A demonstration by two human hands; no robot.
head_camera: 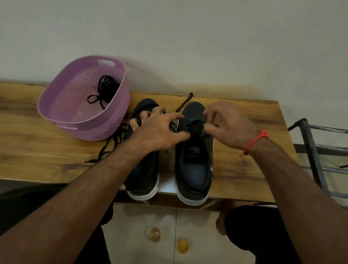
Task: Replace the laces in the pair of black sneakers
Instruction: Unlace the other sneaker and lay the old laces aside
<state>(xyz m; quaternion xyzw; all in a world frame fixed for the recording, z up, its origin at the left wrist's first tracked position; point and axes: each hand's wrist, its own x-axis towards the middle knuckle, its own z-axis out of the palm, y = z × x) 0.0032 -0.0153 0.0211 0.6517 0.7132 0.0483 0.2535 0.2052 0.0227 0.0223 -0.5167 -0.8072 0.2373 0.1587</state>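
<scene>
Two black sneakers with white soles stand side by side on the wooden table [248, 178], toes pointing away. My left hand [158, 130] lies spread over the front of the left sneaker [143, 171], its thumb tip touching the lacing of the right sneaker [193, 166]. My right hand [231, 127], with a red thread at the wrist, pinches the black lace [194, 126] threaded at the front eyelets of the right sneaker. One end of this lace [184, 102] trails away past the toe. A loose black lace [110, 146] lies on the table left of the left sneaker.
A purple perforated basket [67, 112] sits at the table's back left with a bundle of black laces [106, 90] inside. A dark metal rack [321, 162] stands off the table's right end. A wall is close behind. Cabinet doors with round knobs [155, 234] are below.
</scene>
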